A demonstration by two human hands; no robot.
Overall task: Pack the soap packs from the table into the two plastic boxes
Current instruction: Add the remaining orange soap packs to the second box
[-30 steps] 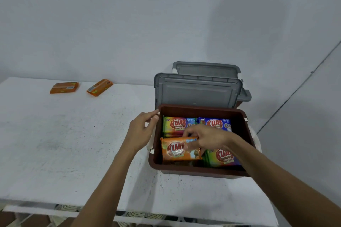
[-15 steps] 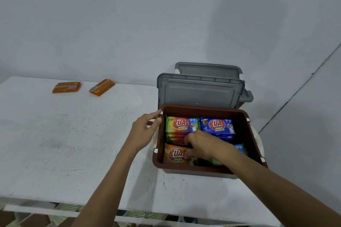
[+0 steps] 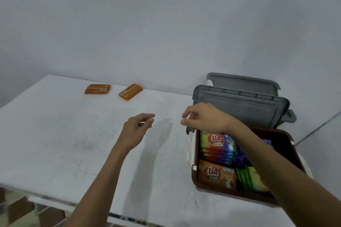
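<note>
Both hands are drawing back from the brown rectangular plastic box (image 3: 230,192). The right hand (image 3: 206,118), which was pressing a pack down inside it a moment ago, is now hovering above the box's far left corner. The left hand (image 3: 137,131) is no longer touching the rim and is floating over the white desk (image 3: 55,143). The hands are apart and holding nothing, with fingers hanging loosely curled.

Under the right forearm, an orange "KUAT" soap pack (image 3: 216,173) is lying flat in the box, beside rainbow-coloured packs (image 3: 215,142) and green packs (image 3: 252,178). A grey plastic lid (image 3: 239,108) is standing open just behind the right hand, with a second grey lid (image 3: 241,83) behind it.

Well beyond the left hand, two flat orange soap packs (image 3: 97,89) (image 3: 130,91) are waiting on the desk. That placement seems finished, and these two are probably next.
</note>
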